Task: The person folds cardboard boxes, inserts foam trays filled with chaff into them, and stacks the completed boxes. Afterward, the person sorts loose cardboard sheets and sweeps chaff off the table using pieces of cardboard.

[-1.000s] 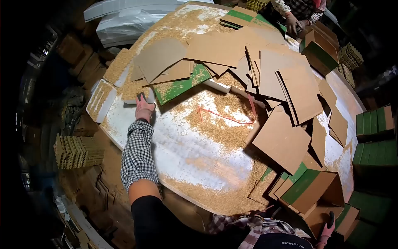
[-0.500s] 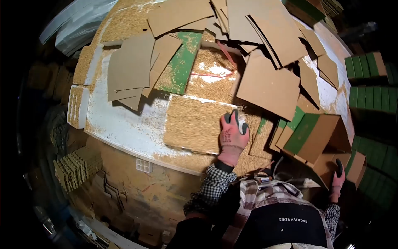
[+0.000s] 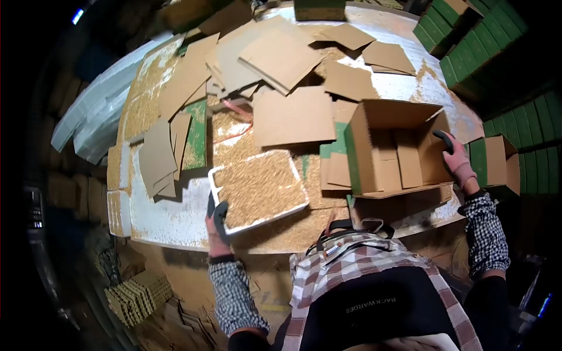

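Observation:
A white foam tray [image 3: 268,218], filled level with tan husk or shavings, sits tilted in view at the front of the table. My left hand [image 3: 218,229], in a pink and dark glove, grips its left side, with the thumb over the rim and the other fingers partly hidden. To the right stands an open cardboard box [image 3: 404,114], brown inside and green on its left outer side. Flaps or sheets show at its bottom. My right hand [image 3: 458,159], gloved alike, holds the box's right wall between thumb and fingers; some fingers are hidden.
Flat cardboard pieces [image 3: 293,117] lie over the white table [image 3: 181,225] among scattered husk. Green boxes [image 3: 477,55] are stacked at the right. White wrapped blocks [image 3: 96,123] lie at the left, and ridged tan trays [image 3: 137,295] are piled below the table edge.
My left hand has shifted from the tray's right side to its left side, and the tray is turned. The box now stands open upward, my right hand on its wall. The view has swung right.

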